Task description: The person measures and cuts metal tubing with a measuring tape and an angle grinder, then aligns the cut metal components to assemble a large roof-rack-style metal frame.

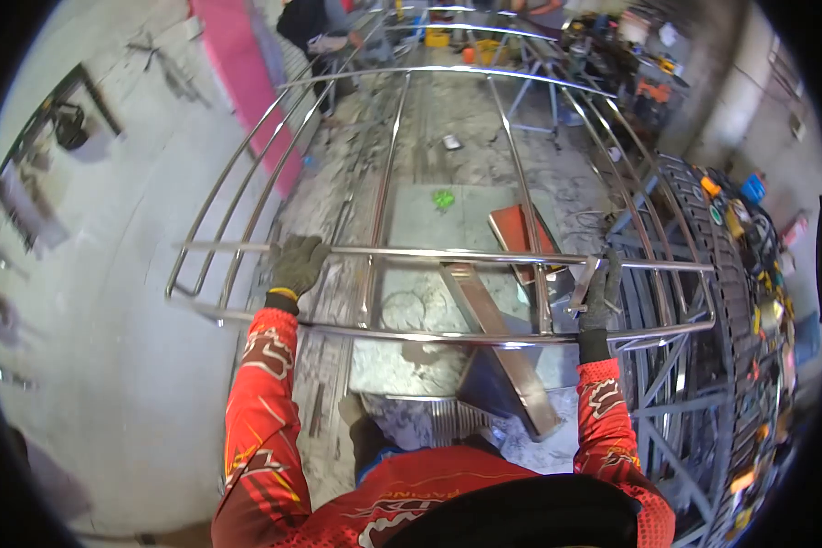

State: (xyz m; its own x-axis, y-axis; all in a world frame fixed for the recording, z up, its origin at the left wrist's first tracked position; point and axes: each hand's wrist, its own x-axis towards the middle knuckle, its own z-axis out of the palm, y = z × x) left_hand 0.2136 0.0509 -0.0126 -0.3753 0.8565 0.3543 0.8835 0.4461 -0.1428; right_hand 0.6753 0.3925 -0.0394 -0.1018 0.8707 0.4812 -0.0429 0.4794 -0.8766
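**Tubular metal rack: bulky, stiff, slick; hands near both ends of the close crossbar**

Rack (447, 254) was in front of the wearer, spanning left to right, long tubes running to the far side. What carried its weight: couldn't tell.

Left hand (300, 262), gloved, had its fingers curled around the near upper crossbar, left of centre. Right hand (603, 294), also gloved, was at the right end of that bar, fingers pointing far, beside a flat metal piece (585, 286). Couldn't tell whether those fingers gripped anything.

Handling, my read: hollow tube, so more awkward than heavy. Stiff overall, polished finish probably slippery and easy to scratch. Best hold looked like the near crossbar, hands wide, close to the joints; one-sided grip would likely let it twist.

Around it: brown metal bar (498, 342) slanted below, red panel (513, 239) just far of it, crowded shelving (735, 274) right, another person (312, 32) far left.
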